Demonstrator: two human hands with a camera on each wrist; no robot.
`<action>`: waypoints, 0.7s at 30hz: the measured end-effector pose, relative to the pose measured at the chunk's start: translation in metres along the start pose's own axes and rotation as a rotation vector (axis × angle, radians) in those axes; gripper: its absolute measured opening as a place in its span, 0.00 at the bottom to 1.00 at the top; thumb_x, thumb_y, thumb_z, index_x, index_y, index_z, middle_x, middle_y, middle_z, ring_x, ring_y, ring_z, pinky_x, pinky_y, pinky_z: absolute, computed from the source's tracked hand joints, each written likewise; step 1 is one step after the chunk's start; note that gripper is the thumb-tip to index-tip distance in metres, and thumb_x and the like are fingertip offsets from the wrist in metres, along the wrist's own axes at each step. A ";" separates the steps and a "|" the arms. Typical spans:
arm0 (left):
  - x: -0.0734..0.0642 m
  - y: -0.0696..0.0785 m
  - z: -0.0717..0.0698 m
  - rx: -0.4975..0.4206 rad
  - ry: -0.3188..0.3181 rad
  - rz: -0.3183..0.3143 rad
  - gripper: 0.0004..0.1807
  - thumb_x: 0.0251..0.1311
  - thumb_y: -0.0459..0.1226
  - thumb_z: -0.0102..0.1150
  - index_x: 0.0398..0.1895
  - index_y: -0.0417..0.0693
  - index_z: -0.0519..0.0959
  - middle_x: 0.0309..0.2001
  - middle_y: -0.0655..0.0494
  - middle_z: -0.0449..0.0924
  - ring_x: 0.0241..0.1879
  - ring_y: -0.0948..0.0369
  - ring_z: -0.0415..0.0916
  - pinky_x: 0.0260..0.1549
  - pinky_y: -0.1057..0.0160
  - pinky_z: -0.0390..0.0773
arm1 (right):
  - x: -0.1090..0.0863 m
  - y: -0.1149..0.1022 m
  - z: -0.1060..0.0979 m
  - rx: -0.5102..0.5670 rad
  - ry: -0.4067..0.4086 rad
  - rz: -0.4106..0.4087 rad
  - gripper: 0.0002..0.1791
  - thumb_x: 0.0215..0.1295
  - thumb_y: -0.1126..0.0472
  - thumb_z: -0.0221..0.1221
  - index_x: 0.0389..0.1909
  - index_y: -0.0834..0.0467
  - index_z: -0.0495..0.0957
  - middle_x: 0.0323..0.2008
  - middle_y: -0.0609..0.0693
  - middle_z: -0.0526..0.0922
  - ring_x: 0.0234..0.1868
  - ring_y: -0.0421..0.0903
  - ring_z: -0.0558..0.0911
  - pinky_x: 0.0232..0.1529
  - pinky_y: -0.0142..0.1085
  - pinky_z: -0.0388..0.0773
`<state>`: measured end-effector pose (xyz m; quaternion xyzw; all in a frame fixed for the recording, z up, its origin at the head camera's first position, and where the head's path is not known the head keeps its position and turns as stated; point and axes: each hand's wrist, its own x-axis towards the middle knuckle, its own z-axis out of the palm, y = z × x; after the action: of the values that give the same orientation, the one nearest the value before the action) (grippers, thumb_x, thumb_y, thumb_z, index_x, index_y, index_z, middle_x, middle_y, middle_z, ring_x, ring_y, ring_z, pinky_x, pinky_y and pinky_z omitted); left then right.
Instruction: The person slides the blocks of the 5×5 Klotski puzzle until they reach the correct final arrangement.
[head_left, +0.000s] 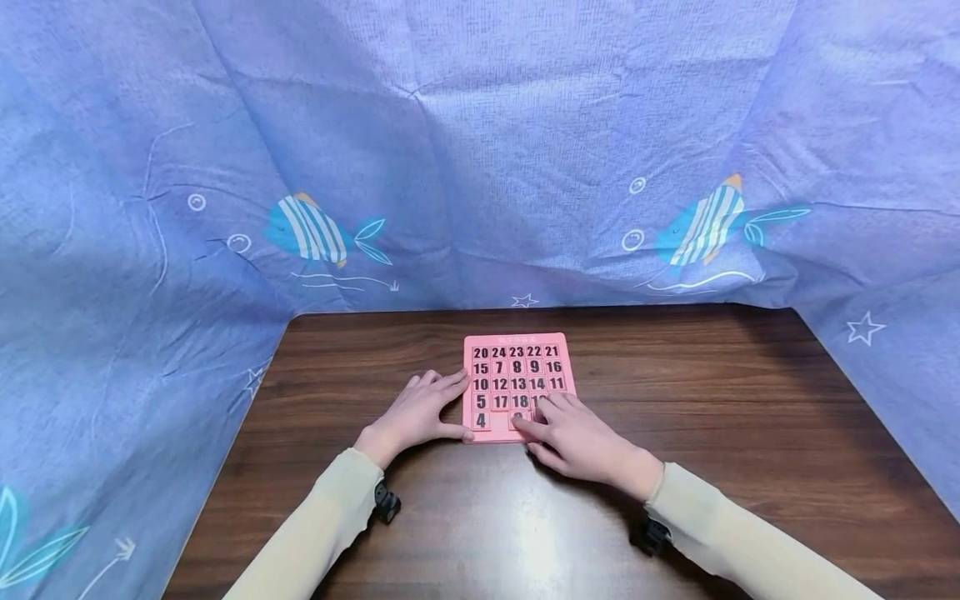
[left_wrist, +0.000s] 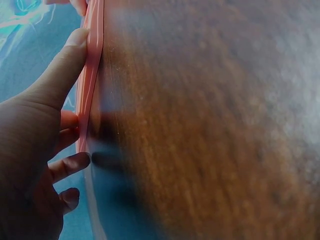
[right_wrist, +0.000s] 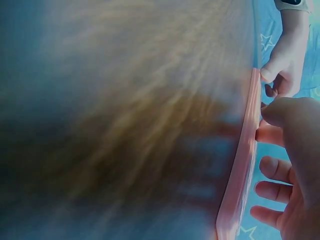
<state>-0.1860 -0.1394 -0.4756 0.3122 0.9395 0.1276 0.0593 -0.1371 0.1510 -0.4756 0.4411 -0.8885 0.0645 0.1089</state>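
Observation:
A pink number sliding puzzle [head_left: 517,340] lies flat on the table, its square tiles bearing black numbers. My left hand [head_left: 416,414] holds it at the left, thumb on the near-left corner and fingers along the left edge. In the left wrist view, the thumb [left_wrist: 62,65] lies against the pink side. My right hand [head_left: 581,437] reaches over the near-right part, its index finger touching a bottom-row tile [head_left: 518,420] whose number is partly covered. Left of that tile is a gap, then tile 4 [head_left: 481,421]. Other right fingers hide tiles at the lower right.
The puzzle lies on a dark brown wooden table [head_left: 360,350]. Blue cloth [head_left: 487,167] printed with striped fish hangs behind and at both sides. Black wrist devices [head_left: 386,502] sit by both sleeve cuffs.

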 end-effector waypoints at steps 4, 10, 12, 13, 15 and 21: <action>0.000 0.001 -0.001 0.003 0.007 0.005 0.51 0.44 0.71 0.55 0.71 0.57 0.60 0.70 0.60 0.57 0.51 0.61 0.62 0.47 0.59 0.60 | 0.007 -0.004 0.002 -0.020 -0.011 -0.010 0.23 0.62 0.46 0.52 0.58 0.46 0.75 0.33 0.44 0.70 0.41 0.48 0.69 0.45 0.45 0.64; -0.001 0.001 0.000 0.004 0.015 0.013 0.51 0.44 0.70 0.55 0.70 0.56 0.60 0.70 0.60 0.58 0.50 0.61 0.62 0.46 0.59 0.60 | 0.015 -0.010 0.002 -0.037 -0.016 -0.019 0.24 0.62 0.46 0.53 0.60 0.44 0.74 0.32 0.44 0.69 0.39 0.48 0.68 0.42 0.45 0.65; -0.001 0.001 0.000 0.004 0.014 0.011 0.51 0.44 0.71 0.55 0.70 0.56 0.60 0.70 0.60 0.58 0.50 0.61 0.62 0.46 0.59 0.60 | 0.017 -0.011 0.002 -0.037 -0.020 -0.018 0.24 0.62 0.46 0.53 0.60 0.43 0.74 0.32 0.45 0.69 0.39 0.48 0.68 0.42 0.45 0.65; -0.001 0.001 0.000 0.004 0.012 0.011 0.51 0.44 0.71 0.54 0.70 0.57 0.60 0.70 0.60 0.58 0.50 0.61 0.62 0.46 0.59 0.60 | 0.017 -0.012 0.002 -0.035 -0.022 -0.017 0.24 0.62 0.46 0.53 0.60 0.43 0.74 0.33 0.45 0.70 0.39 0.48 0.68 0.42 0.45 0.65; -0.001 0.001 0.000 0.005 0.008 0.008 0.51 0.44 0.71 0.54 0.71 0.57 0.60 0.70 0.60 0.57 0.50 0.61 0.62 0.47 0.59 0.60 | 0.018 -0.011 0.001 -0.029 -0.020 -0.021 0.24 0.62 0.46 0.53 0.60 0.43 0.73 0.34 0.45 0.70 0.40 0.48 0.69 0.44 0.45 0.65; -0.001 0.001 -0.002 0.014 0.004 0.009 0.52 0.43 0.72 0.52 0.71 0.57 0.59 0.71 0.61 0.57 0.50 0.62 0.62 0.46 0.59 0.61 | 0.011 -0.001 -0.008 0.042 0.079 -0.044 0.22 0.61 0.51 0.56 0.57 0.49 0.76 0.33 0.44 0.71 0.37 0.45 0.68 0.41 0.41 0.65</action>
<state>-0.1852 -0.1393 -0.4738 0.3165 0.9392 0.1219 0.0546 -0.1418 0.1439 -0.4653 0.4600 -0.8719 0.0980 0.1363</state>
